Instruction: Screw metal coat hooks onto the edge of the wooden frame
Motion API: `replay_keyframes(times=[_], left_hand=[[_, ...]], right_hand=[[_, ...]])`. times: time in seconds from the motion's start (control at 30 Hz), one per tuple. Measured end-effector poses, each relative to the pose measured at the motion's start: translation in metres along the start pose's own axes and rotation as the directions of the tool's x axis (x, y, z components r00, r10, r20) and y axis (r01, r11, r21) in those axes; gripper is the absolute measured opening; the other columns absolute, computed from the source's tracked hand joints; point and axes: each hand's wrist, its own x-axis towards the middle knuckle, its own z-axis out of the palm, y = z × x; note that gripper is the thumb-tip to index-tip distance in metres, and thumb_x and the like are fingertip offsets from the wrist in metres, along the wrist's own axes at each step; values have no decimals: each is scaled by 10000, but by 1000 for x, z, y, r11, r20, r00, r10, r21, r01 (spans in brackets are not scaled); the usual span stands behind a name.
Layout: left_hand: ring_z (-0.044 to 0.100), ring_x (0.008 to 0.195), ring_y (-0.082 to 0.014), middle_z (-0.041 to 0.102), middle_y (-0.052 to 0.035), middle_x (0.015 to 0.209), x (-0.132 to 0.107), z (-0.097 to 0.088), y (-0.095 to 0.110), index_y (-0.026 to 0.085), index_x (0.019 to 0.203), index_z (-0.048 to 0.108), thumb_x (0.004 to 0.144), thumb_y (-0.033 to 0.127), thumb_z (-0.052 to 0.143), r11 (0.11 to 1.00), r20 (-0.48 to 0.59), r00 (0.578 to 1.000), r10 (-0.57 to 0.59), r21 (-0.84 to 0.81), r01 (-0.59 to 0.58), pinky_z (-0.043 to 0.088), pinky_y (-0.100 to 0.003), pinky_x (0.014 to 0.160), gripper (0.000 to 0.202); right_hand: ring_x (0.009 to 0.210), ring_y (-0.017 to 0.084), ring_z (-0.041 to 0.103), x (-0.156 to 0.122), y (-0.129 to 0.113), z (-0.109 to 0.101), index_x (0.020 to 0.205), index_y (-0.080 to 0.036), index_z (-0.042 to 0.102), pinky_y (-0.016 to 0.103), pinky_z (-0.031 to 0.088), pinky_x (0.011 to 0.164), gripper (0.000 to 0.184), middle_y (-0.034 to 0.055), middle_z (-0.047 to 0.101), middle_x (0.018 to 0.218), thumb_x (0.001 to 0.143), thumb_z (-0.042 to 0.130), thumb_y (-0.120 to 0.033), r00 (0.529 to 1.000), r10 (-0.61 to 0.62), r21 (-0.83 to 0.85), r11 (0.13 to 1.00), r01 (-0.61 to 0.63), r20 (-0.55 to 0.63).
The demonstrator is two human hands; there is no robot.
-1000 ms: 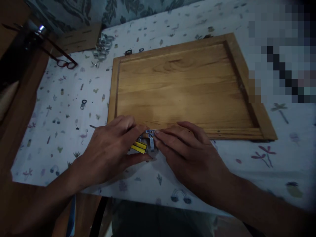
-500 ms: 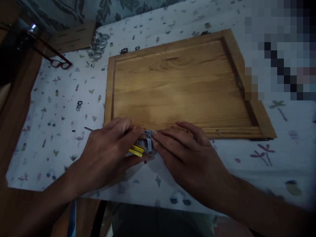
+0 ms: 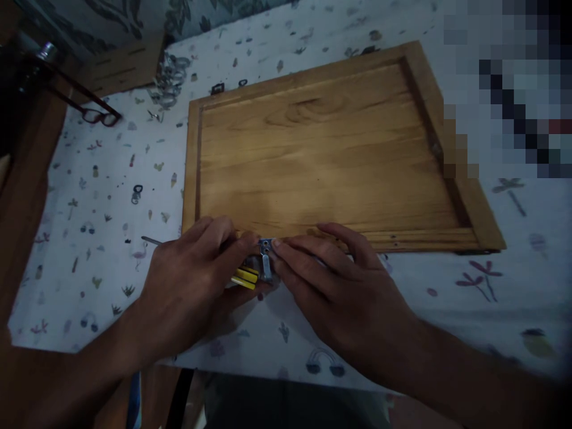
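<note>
A small silvery metal bracket [image 3: 266, 262] with two holes and a narrow tongue hangs at the front edge of the framed wooden panel [image 3: 313, 155]. My left hand [image 3: 187, 274] is closed round a screwdriver [image 3: 245, 276] with a yellow and black handle; its thin shaft sticks out to the left. The left thumb and fingertips also reach the bracket's left side. From the right, my right hand [image 3: 342, 277] pinches the bracket against the panel's edge, fingers bunched along the wood. The underside of the bracket is hidden by my fingers.
Red-framed glasses [image 3: 100, 116] lie at the left. Beyond them are a brown slotted board [image 3: 118, 65] and a heap of metal pieces [image 3: 170, 80]. A small metal fitting [image 3: 136, 193] rests on the patterned tablecloth [image 3: 107, 250]. Dark hardware [image 3: 217, 89] sits at the panel's far edge.
The view has shifted slightly, so most things appear a little further left. Both hands stay at the bracket, and the screwdriver remains in my left hand.
</note>
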Motion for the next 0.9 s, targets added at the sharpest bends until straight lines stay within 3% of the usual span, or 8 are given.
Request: replay_keyframes(times=[0.5, 0.9], left_hand=[[595, 811, -201, 587, -48, 920, -1, -5, 0, 194, 1152, 583, 922, 452, 553, 1000, 10, 1000, 14, -14, -14, 449, -303, 523, 347], [578, 817, -193, 564, -46, 932, 0, -6, 1, 198, 1187, 537, 940, 407, 533, 1000, 59, 998, 13, 7, -13, 435, -303, 523, 324]], right_hand=[[1078, 217, 599, 0, 0, -1, 1053, -111, 723, 490, 468, 1019, 276, 93, 713, 1161, 954, 466, -100, 1000, -1, 29, 1000, 0, 10], [1091, 215, 592, 0, -2, 0, 1082, -98, 704, 483, 429, 1038, 302, 83, 723, 1151, 992, 416, -104, 1000, 21, 18, 1000, -21, 12]])
